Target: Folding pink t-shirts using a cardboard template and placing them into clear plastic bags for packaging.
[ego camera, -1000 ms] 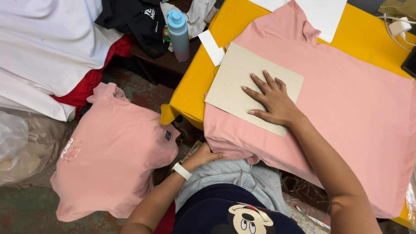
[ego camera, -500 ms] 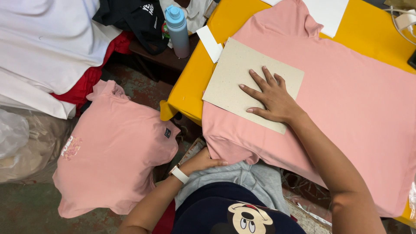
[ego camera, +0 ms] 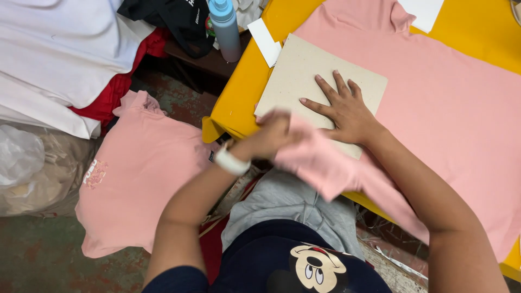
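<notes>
A pink T-shirt (ego camera: 445, 108) lies spread on a yellow table (ego camera: 244, 87). A beige cardboard sheet (ego camera: 296, 70) rests on the shirt near its bottom hem. My right hand (ego camera: 344, 111) presses flat on the cardboard, fingers spread. My left hand (ego camera: 274, 133), with a white wristband, grips the shirt's lower edge (ego camera: 320, 163) and lifts it up over the cardboard; the hand is blurred.
A folded pink shirt (ego camera: 138, 179) lies on the floor at left, beside white (ego camera: 59, 49) and red cloth and a plastic bag (ego camera: 19, 157). A blue-capped bottle (ego camera: 225, 30) and black garment (ego camera: 173, 16) sit by the table's corner. White paper pieces (ego camera: 266, 40) lie on the table.
My left hand has risen from below the table edge, taken the shirt's hem and pulled it up toward the cardboard. The right hand stays pressed on the cardboard.
</notes>
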